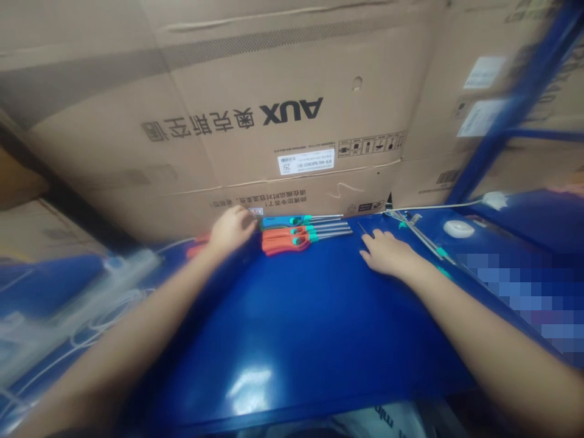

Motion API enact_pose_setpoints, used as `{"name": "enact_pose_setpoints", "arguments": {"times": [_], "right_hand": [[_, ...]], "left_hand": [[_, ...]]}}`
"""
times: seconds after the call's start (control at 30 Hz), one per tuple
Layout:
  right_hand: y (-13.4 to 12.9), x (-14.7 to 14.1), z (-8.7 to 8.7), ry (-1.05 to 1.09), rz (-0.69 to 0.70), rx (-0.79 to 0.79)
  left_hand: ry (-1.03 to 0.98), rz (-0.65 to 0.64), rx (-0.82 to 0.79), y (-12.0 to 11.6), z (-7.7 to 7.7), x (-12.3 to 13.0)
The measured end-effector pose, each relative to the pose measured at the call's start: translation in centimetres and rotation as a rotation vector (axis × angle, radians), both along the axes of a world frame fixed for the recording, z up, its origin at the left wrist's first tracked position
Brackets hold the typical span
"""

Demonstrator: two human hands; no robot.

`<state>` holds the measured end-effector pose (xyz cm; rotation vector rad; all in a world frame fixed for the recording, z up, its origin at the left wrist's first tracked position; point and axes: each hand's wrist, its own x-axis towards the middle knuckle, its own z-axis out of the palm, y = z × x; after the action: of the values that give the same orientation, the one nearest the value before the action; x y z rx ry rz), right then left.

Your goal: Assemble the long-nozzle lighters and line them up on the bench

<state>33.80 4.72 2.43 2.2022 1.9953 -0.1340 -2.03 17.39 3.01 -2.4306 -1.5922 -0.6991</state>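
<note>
Several long-nosed lighters lie in a row against the cardboard box, with an orange lighter (pixel 285 243) in front and a blue lighter (pixel 283 221) behind. Their metal nozzles point right, and their triggers are teal. Just left of these handles is my left hand (pixel 233 231), its fingers curled down; what they hold, if anything, is hidden. More orange-red handles (pixel 197 246) show blurred beside my left wrist. Past the nozzle tips, my right hand (pixel 387 252) rests low over the blue table with bent fingers. A thin dark line shows at its fingertips, too fine to name.
A large cardboard box (pixel 219 79) stands along the back of the blue table (pixel 292 328). Thin rods with teal parts (pixel 424 237) and a white mouse (pixel 458 229) lie at right. White cables (pixel 104 313) run along the left, and a blue post (pixel 497 115) rises at right.
</note>
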Motion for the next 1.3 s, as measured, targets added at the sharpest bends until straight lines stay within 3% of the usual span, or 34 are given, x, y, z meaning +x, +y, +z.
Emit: {"name": "enact_pose_setpoints", "arguments": {"times": [0.13,0.27,0.5,0.77,0.83,0.9,1.1,1.2,1.3], "right_hand": [[0.0,-0.1,0.1,0.006,-0.002,-0.008],[-0.1,-0.2,0.1,0.014,-0.004,-0.018],[-0.1,-0.3,-0.2,0.002,-0.009,0.005],[-0.3,-0.7,-0.1,-0.028,0.030,0.096],[-0.4,-0.7,0.0,-0.034,0.051,0.123],[-0.3,-0.5,0.1,-0.035,0.046,0.132],[1.1,1.9,0.3,-0.047,-0.225,0.185],[1.9,3.7,0.5,-0.041,-0.395,0.193],[2.3,5.5,0.7,-0.027,-0.511,0.191]], "left_hand": [[0.036,0.123,-0.103,0.0,0.7,-4.4],[0.096,0.134,-0.211,-0.8,0.1,-7.4],[0.156,0.073,-0.203,-2.7,-0.6,-7.8],[0.163,0.028,-0.056,-6.3,2.6,-3.8],[0.158,-0.048,-0.048,-8.1,3.2,-1.9],[0.126,-0.227,-0.046,-10.3,3.4,0.3],[0.220,-0.540,-0.259,-16.2,1.7,5.8],[0.241,-0.612,-0.316,-17.0,0.0,7.4],[0.245,-0.648,-0.270,-16.9,-1.7,8.5]]}}
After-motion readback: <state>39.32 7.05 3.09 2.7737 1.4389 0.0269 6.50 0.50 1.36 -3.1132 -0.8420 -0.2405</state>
